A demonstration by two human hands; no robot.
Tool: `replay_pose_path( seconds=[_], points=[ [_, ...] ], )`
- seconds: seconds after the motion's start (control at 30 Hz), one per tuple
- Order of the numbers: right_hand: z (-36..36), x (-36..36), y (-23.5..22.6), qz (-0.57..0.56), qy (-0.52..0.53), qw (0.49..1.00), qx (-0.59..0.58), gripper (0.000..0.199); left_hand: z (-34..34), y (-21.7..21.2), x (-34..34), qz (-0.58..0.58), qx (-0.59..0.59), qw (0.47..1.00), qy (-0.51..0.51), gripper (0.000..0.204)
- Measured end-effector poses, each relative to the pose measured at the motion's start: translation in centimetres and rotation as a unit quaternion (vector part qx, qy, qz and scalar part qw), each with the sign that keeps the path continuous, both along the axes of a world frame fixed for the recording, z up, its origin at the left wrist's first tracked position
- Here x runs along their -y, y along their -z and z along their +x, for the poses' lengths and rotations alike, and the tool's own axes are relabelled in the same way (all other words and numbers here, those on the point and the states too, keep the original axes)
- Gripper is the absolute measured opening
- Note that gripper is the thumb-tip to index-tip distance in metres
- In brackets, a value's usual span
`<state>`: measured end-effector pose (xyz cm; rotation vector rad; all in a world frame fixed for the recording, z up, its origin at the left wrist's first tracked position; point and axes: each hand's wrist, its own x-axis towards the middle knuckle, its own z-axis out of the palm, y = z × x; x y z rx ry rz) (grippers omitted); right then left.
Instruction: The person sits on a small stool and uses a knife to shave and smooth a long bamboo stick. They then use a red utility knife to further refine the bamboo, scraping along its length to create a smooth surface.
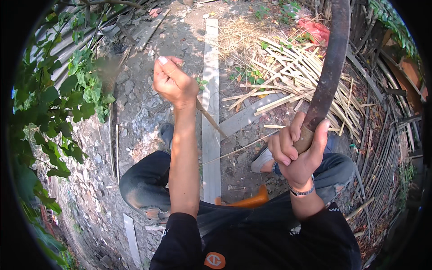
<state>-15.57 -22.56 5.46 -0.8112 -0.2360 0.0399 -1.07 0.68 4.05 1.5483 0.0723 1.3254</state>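
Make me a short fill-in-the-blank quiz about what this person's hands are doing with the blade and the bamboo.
1. The right hand grips the handle of a long curved ____.
2. The left hand is closed on a thin bamboo ____.
3. A heap of split bamboo strips lies on the ____.
4. The right wrist wears a ____.

Missing words: blade; strip; ground; bracelet

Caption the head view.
Left hand grips a thin bamboo strip; right hand holds a dark curved blade.

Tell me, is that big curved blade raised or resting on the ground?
Raised: the right hand grips its handle, and the dark curved blade points up and away above the bamboo strips.
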Motion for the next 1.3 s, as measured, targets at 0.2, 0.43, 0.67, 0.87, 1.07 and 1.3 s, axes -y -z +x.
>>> replay_pose_path(
  seconds=[0.2, 0.43, 0.67, 0.87, 1.07, 1.3],
  points=[
    [-3.3, -1.3, 9.2, -0.262, -0.295, 0.857, -0.331, 0.057, -0.3, -0.3, 2.7, 0.025, 0.042, 0.998, 0.048, 0.042],
    [-0.1, 0.4, -0.3, -0.06, -0.037, 0.998, 0.004, 0.054, 0.6, 0.5, 3.2, 0.063, 0.038, 0.997, -0.024, 0.033],
    [-6.7, -2.8, 20.5, -0.278, -0.206, 0.834, -0.43, 0.053, 1.9, 0.2, 3.0, 0.014, 0.062, 0.998, -0.026, 0.03],
    [-5.6, -0.8, 21.8, -0.14, -0.103, 0.807, -0.564, 0.054, 1.6, 0.2, 1.7, -0.017, 0.064, 0.998, 0.011, 0.021],
    [2.1, -0.9, 2.6, -0.089, 0.012, 0.995, -0.037, 0.051, 1.6, 1.2, -0.1, 0.076, 0.046, 0.996, 0.005, 0.031],
    [0.2, -4.1, 5.6, -0.125, -0.084, 0.982, -0.115, 0.054, 0.7, 0.2, -0.9, -0.135, -0.001, 0.958, 0.252, 0.018]
  ],
)
